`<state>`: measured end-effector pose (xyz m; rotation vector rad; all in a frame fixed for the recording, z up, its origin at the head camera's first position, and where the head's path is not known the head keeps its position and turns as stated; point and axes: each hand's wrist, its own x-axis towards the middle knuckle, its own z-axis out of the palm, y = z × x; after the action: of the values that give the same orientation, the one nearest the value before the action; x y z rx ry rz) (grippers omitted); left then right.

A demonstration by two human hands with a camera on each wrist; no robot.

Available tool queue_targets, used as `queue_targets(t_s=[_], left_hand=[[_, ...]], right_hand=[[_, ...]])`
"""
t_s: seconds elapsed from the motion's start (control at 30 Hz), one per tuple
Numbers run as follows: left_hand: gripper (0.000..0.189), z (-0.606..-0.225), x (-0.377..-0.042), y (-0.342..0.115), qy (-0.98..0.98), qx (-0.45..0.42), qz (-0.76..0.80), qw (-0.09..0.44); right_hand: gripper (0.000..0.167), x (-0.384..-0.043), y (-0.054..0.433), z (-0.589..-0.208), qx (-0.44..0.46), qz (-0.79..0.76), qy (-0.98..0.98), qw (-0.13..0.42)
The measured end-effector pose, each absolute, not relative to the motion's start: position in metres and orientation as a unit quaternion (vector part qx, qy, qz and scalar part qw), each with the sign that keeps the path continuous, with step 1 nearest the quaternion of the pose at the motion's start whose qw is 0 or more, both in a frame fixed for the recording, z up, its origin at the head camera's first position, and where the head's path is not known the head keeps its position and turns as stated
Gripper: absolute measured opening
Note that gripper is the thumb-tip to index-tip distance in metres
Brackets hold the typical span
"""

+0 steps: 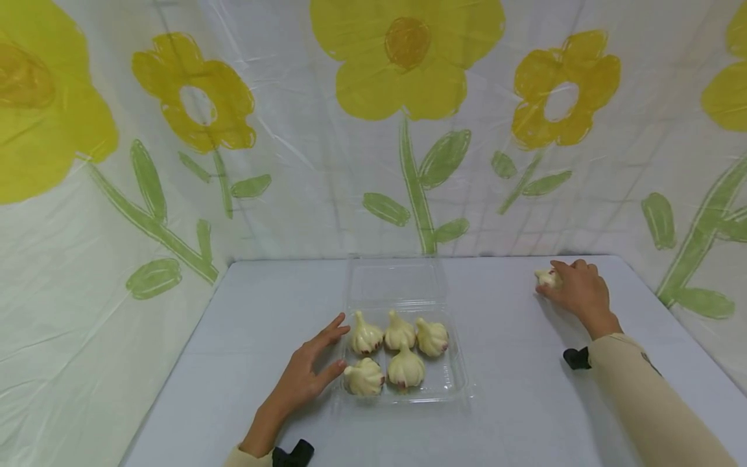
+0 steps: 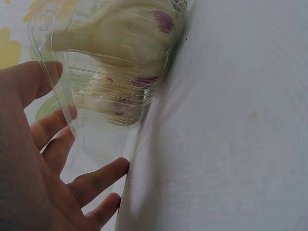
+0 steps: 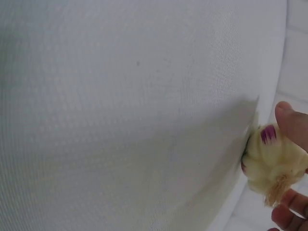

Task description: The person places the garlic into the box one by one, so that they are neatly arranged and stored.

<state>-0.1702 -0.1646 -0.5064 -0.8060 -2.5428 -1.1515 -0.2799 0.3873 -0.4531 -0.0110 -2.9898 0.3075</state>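
Observation:
A clear plastic clamshell box point(image 1: 458, 373) lies with its lid point(image 1: 397, 279) folded back, in the middle of the table. Several garlic bulbs point(image 1: 406, 368) sit in it, three in the back row and two in front; the front right corner holds none. My left hand point(image 1: 303, 370) rests at the box's left side, fingers spread, the thumb touching the rim point(image 2: 57, 96). Near the table's far right, my right hand point(image 1: 578, 288) holds another garlic bulb point(image 3: 269, 159) between thumb and fingers. That bulb has purple marks and a tuft of dry roots.
A white cloth covers the table point(image 1: 251, 311). Behind it and at both sides hangs a pale curtain point(image 1: 292, 194) printed with yellow flowers. The table's back edge runs close behind the opened lid and the right hand.

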Motion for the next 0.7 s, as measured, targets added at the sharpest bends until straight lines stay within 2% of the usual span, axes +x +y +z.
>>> queue_targets(t_s=[0.4,0.7], left_hand=[[0.057,-0.5031,-0.1683,-0.1641,-0.870,-0.271,-0.399,0.104],[0.057,-0.5029,-0.1694,-0.1637,-0.870,-0.272,-0.399,0.104]], right_hand=[[0.067,-0.2811,0.3849,-0.4576,-0.018,0.158,-0.985,0.073],[0.067,-0.2777,0.3813,-0.4614,-0.013,0.238,-0.965,0.107]])
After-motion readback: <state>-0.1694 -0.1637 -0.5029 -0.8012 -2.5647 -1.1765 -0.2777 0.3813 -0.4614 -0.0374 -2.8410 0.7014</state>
